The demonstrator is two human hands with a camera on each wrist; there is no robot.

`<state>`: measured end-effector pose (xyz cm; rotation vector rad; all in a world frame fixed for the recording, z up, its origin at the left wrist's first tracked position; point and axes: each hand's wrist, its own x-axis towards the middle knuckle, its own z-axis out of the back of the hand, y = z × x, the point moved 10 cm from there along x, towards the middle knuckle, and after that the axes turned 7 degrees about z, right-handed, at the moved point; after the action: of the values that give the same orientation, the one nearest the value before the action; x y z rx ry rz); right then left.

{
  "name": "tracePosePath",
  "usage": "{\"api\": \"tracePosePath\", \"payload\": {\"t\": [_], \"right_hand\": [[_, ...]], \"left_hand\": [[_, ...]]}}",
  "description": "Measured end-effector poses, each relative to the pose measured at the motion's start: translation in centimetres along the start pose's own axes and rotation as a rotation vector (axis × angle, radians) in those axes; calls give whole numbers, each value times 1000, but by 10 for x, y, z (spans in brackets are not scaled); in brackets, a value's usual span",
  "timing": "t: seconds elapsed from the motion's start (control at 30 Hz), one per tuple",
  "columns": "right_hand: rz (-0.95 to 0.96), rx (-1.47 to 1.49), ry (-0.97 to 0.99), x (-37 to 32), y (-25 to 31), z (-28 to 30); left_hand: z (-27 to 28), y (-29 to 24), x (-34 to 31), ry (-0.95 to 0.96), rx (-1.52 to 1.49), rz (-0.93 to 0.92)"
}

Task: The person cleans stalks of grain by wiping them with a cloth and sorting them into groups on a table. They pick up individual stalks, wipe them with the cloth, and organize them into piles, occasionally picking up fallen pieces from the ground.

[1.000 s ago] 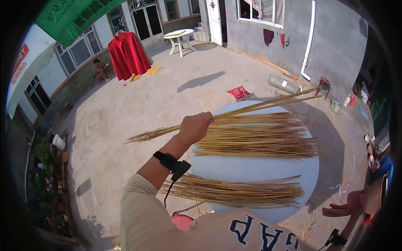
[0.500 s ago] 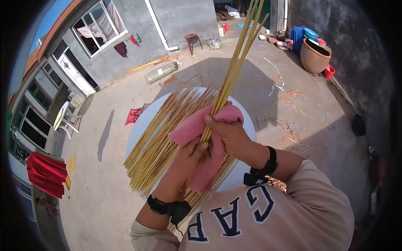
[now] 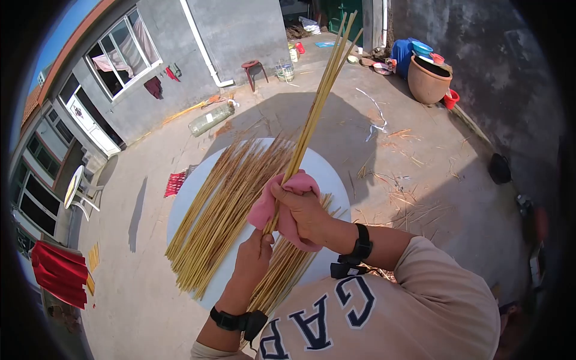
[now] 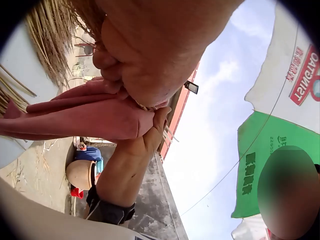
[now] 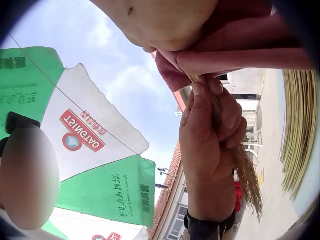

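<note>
A few long straw-coloured stalks slant up and away in front of me. My left hand grips them at their lower end, where frayed seed heads trail below the fist in the right wrist view. Just above it, my right hand holds a pink cloth folded around the same stalks, thumb laid across the cloth. In the left wrist view the cloth hangs in a long fold beside both hands. Beneath, a larger spread of stalks and a second bundle lie on the round pale table.
Broken straw litters the ground to the right. Beyond the table are a clear plastic bottle, a stool and a red woven item. A clay pot stands by the right wall; a red garment hangs at left.
My left hand came from holding the stalks out over the table to meet the right hand, which brought the cloth from the right side. The cloth now wraps the stalks more closely; the view turned right.
</note>
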<state>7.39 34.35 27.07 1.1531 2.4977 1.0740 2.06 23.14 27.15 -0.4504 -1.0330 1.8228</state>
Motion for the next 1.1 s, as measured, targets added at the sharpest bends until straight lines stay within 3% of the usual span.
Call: {"api": "tracePosePath", "payload": {"t": [0.07, 0.23, 0.3, 0.33, 0.4, 0.47, 0.5, 0.53, 0.57, 0.6, 0.67, 0.73, 0.8, 0.93, 1.03, 1.1], "right_hand": [[-1, 151, -113, 9, 5, 8], [298, 175, -273, 59, 89, 69], [355, 140, -304, 67, 124, 99], [334, 113, -424, 66, 137, 116], [404, 27, -428, 69, 170, 141], [546, -107, -457, 62, 204, 176], [715, -206, -508, 60, 235, 214], [766, -215, -560, 58, 255, 250], [630, -172, -456, 64, 261, 257], [573, -212, -503, 41, 257, 223], [595, -280, -400, 61, 289, 285], [495, -319, -39, 53, 248, 200], [469, -175, -194, 38, 196, 144], [254, -391, -151, 8, 94, 62], [104, -335, -32, 8, 29, 51], [329, -261, -142, 15, 37, 57]], "left_hand": [[-5, 8, -6, 85, -9, 55], [9, 45, -47, 218, 41, 217], [22, 70, -65, 222, 78, 202], [30, 82, -80, 217, 119, 185], [50, 102, -100, 141, 151, 272], [55, 115, -118, 196, 260, 206], [67, 132, -128, 149, 260, 261], [78, 151, -137, 128, 238, 322], [85, 163, -146, 116, 212, 370], [90, 169, -153, 99, 203, 387], [105, 196, -165, -116, -160, 612], [102, 187, -151, -187, -255, 558], [110, 144, -123, -316, -96, 369], [78, 51, -66, -440, 458, 9], [26, 1, -34, -310, 567, -154], [3, -7, -27, -216, 562, -191]]}}
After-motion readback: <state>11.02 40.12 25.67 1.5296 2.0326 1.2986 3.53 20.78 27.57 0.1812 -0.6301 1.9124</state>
